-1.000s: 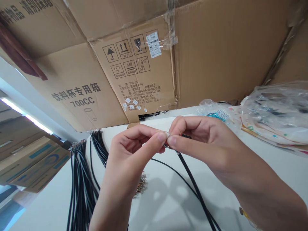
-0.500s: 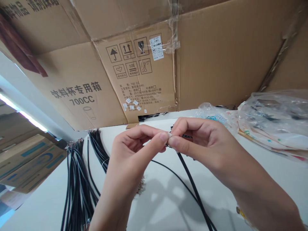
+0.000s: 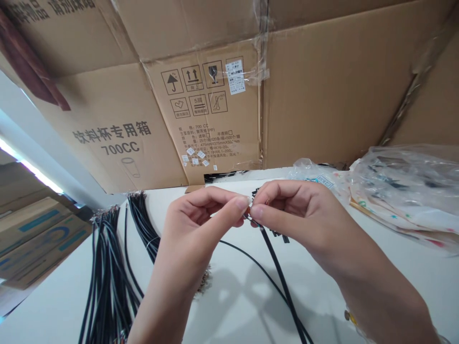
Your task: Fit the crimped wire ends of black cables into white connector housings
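My left hand [image 3: 201,224] pinches a tiny pale piece [image 3: 250,200] between thumb and forefinger. Close against it, my right hand [image 3: 301,210] pinches thin wires at the end of a black cable [image 3: 279,272]. Reddish wire shows between the fingertips; its exact joint with the pale piece is too small to tell. The black cable runs down from the fingers to the bottom edge, with a thinner black cable [image 3: 251,258] curving beside it. Small black pieces [image 3: 286,238] lie on the white table [image 3: 222,296] behind my right hand.
Two bundles of black cables [image 3: 107,272] [image 3: 141,220] lie at the left. A large cardboard box [image 3: 201,105] stands along the back. Clear plastic bags [image 3: 405,172] are at the right, more boxes [image 3: 39,239] at the far left.
The view has shifted slightly, so the table items sit a little further left. Both hands keep their pinch, and more reddish wire shows between the fingertips.
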Action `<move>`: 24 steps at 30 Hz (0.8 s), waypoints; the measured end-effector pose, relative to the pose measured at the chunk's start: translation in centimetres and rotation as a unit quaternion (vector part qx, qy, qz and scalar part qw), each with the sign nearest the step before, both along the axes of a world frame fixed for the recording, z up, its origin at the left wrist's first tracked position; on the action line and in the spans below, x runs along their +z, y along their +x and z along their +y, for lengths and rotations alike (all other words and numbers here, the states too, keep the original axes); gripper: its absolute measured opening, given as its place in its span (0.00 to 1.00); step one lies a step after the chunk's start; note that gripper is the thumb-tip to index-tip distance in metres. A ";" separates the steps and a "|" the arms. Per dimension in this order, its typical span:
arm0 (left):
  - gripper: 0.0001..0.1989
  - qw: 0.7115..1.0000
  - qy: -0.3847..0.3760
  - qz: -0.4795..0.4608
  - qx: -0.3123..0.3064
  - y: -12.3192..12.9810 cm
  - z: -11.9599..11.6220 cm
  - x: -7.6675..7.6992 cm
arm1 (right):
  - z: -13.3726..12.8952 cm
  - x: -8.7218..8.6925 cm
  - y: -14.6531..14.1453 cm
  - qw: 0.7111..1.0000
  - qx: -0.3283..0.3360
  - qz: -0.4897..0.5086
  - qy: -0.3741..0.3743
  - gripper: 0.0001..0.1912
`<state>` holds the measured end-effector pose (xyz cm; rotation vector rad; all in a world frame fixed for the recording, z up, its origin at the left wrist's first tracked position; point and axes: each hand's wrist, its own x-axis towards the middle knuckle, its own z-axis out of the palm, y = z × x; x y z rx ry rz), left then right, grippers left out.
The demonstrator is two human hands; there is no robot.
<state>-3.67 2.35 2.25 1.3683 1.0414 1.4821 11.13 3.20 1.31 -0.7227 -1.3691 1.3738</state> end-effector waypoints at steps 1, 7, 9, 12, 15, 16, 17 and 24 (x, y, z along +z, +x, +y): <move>0.05 1.000 0.000 0.004 0.000 0.0 0.0 0.0 | 0.0 0.0 0.0 1.000 0.000 0.001 0.000 0.07; 0.05 1.000 0.002 0.014 0.000 0.0 0.0 0.0 | 0.1 0.0 0.0 1.000 0.014 0.026 -0.004 0.07; 0.06 1.000 0.005 0.018 -0.001 0.1 0.1 0.0 | 0.1 0.0 0.0 0.999 0.014 0.035 -0.010 0.07; 0.06 1.000 0.010 0.022 -0.011 0.0 0.1 0.0 | 0.0 0.1 -0.1 0.998 0.014 0.052 -0.010 0.08; 0.05 0.999 0.016 0.029 -0.009 -0.1 0.0 0.0 | -0.1 0.1 -0.2 0.998 0.013 0.065 -0.011 0.09; 0.05 0.999 0.016 0.031 -0.007 -0.2 0.0 0.0 | -0.1 0.2 -0.3 0.998 0.011 0.067 -0.014 0.09; 0.05 0.999 0.015 0.033 -0.006 -0.3 0.0 0.0 | -0.1 0.1 -0.3 0.997 0.010 0.069 -0.017 0.09; 0.07 1.000 0.013 0.014 -0.025 -0.2 0.4 -0.1 | 0.7 -0.8 -0.2 0.997 0.017 0.076 0.020 0.08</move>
